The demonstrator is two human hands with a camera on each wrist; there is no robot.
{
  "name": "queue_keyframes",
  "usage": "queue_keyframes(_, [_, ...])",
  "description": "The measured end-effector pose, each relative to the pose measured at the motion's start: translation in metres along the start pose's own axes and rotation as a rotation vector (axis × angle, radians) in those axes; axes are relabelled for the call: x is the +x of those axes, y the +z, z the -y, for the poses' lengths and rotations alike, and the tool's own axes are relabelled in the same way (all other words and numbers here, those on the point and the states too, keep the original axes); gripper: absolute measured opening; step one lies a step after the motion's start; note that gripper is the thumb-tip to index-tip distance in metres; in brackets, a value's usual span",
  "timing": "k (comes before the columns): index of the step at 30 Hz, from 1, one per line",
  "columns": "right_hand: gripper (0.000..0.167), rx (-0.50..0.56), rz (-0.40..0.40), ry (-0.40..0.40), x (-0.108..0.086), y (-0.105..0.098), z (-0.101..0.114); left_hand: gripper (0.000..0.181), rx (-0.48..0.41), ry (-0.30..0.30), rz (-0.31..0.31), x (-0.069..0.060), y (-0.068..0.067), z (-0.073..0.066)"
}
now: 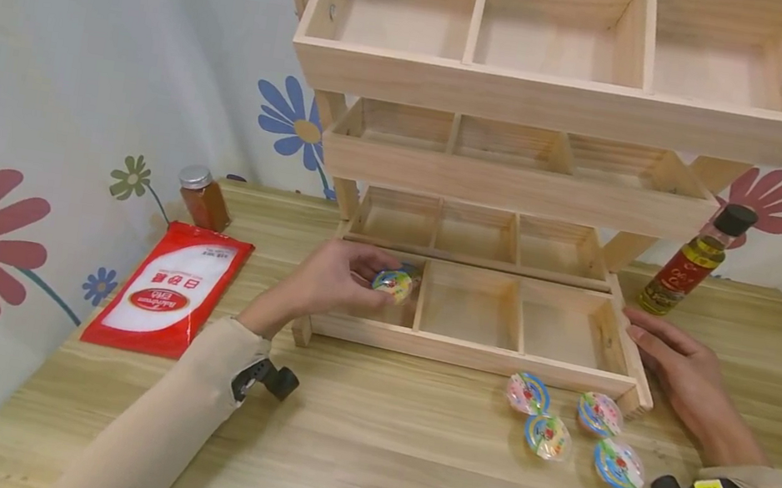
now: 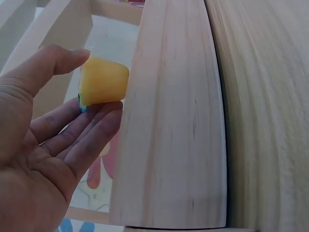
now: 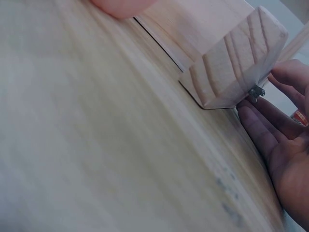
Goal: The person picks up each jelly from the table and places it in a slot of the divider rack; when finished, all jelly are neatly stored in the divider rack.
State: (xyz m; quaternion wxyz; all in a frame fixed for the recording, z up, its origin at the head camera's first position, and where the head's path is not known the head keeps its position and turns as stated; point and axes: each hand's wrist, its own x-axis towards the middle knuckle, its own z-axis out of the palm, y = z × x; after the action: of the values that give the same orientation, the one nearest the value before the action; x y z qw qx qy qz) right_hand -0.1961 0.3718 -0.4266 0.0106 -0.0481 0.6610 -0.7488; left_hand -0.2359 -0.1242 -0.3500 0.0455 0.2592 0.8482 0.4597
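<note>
The left hand (image 1: pixel 335 282) pinches a small jelly cup (image 1: pixel 393 284) between thumb and fingers, over the lowest tier's left compartment of the wooden rack (image 1: pixel 436 347). In the left wrist view the cup (image 2: pixel 104 81) has a yellow body and lies sideways between the thumb and fingers of the left hand (image 2: pixel 53 121). Beside the rack's lower right end is the right hand (image 1: pixel 693 378), fingers extended along its side; the right wrist view has the fingers of the right hand (image 3: pixel 282 125) against the end piece (image 3: pixel 236 63). Several wrapped cups (image 1: pixel 548 436) lie on the table before the rack.
A red and white bag (image 1: pixel 170 287) lies on the table (image 1: pixel 359 458) at the left, with a silver-lidded jar (image 1: pixel 204 199) behind it. An oil bottle (image 1: pixel 687 267) stands right of the rack. The upper tiers (image 1: pixel 563 105) overhang the lowest one.
</note>
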Motion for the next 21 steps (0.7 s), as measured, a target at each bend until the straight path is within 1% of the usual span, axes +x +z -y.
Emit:
queue_keyframes(3, [0.033, -0.002, -0.001, 0.003, 0.000, -0.001, 0.000, 0.042, 0.006, -0.004, -0.001, 0.000, 0.001, 0.003])
queue_keyframes(7, [0.032, -0.014, -0.002, 0.011, 0.001, -0.002, -0.001, 0.040, 0.035, -0.004, 0.000, 0.002, 0.004, 0.008])
queue_keyframes(15, [0.033, -0.009, 0.007, 0.011, 0.001, -0.002, 0.000, 0.041, 0.031, -0.022, 0.036, 0.003, 0.010, 0.017])
queue_keyframes(21, [0.033, -0.031, 0.000, 0.019, 0.000, -0.002, 0.001, 0.041, 0.068, -0.024, 0.053, 0.006, 0.012, 0.021])
